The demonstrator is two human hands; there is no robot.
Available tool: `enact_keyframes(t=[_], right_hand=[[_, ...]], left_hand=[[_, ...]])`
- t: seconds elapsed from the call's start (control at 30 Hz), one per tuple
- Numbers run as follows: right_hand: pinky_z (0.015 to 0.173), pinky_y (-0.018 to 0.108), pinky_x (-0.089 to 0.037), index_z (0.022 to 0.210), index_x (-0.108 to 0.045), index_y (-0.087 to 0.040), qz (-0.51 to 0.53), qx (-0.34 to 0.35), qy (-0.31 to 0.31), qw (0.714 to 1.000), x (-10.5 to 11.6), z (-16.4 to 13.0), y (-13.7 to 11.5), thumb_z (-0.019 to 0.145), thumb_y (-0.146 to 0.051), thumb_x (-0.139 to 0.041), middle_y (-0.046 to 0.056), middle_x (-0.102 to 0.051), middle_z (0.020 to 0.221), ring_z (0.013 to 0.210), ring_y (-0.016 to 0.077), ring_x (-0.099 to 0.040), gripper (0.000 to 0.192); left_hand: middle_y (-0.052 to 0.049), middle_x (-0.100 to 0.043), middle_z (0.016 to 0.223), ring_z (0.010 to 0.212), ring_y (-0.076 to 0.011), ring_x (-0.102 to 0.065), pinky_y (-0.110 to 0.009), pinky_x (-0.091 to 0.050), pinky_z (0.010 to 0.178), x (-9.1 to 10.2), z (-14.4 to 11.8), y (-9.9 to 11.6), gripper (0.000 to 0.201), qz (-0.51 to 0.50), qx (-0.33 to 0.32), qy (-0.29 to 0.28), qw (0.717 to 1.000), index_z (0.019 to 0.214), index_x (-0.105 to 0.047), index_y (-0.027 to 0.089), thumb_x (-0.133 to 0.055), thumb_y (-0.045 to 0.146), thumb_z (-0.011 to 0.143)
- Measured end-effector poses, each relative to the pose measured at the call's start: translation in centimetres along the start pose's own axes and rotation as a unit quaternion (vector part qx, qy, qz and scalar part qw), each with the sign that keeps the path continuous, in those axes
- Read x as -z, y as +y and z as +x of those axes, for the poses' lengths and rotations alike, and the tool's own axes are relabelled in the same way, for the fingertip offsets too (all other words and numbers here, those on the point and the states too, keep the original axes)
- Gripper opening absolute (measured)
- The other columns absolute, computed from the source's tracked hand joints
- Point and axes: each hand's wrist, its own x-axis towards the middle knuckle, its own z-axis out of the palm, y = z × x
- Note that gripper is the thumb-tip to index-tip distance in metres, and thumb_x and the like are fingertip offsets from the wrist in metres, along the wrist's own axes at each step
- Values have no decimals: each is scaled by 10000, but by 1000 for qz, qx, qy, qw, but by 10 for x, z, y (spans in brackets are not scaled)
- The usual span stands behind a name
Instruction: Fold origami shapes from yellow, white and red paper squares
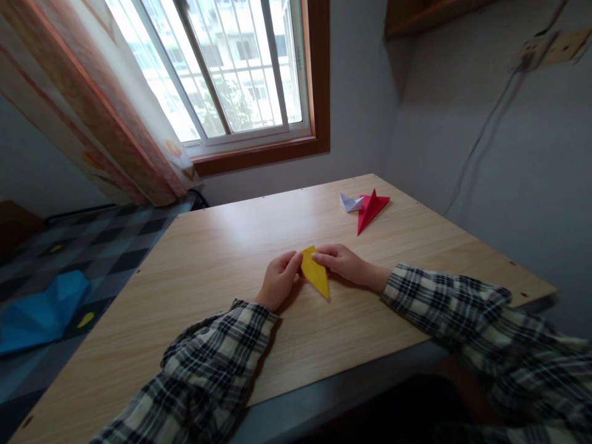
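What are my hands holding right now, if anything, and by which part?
A folded yellow paper: your left hand pinches its left edge and your right hand its right edge, both near its far, wider end.

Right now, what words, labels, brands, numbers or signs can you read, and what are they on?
None can be read.
The yellow folded paper, red paper plane, white paper boat and blue folded paper show no visible lettering.
Any markings on the wall socket or window frame are too small or blurred to read.
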Motion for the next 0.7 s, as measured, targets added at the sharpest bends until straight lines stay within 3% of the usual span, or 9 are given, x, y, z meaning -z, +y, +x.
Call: enact_keyframes(t=[0.3, 0.5, 0.7], right_hand=[[549, 244, -365, 750, -575, -174, 30, -19, 38, 999, 1, 2, 0, 867, -547, -617, -22, -515, 663, 595, 116, -449, 393], [565, 247, -367, 750, -600, -156, 58, -26, 71, 995, 1, 3, -4, 831, -509, -652, -13, -547, 682, 625, 120, -477, 366], [498, 231, -310, 723, -568, -164, 52, -46, 19, 997, 2, 1, -5, 815, -534, -688, -38, -505, 631, 559, 96, -435, 400]], left_hand=[[16, -509, 631, 617, -137, -459, -265, -382, 577, 0, -2, -1, 393, -20, 6, -45, 999, 669, -552, 181, -525, 489, 910], [-35, -644, 826, 753, -171, -594, -295, -493, 703, -3, -1, 0, 396, -111, 23, -41, 993, 998, -657, 175, -441, 505, 959], [-9, -606, 732, 690, -139, -543, -263, -450, 645, 0, -2, 4, 306, -49, 12, -68, 996, 801, -638, 164, -626, 459, 881]])
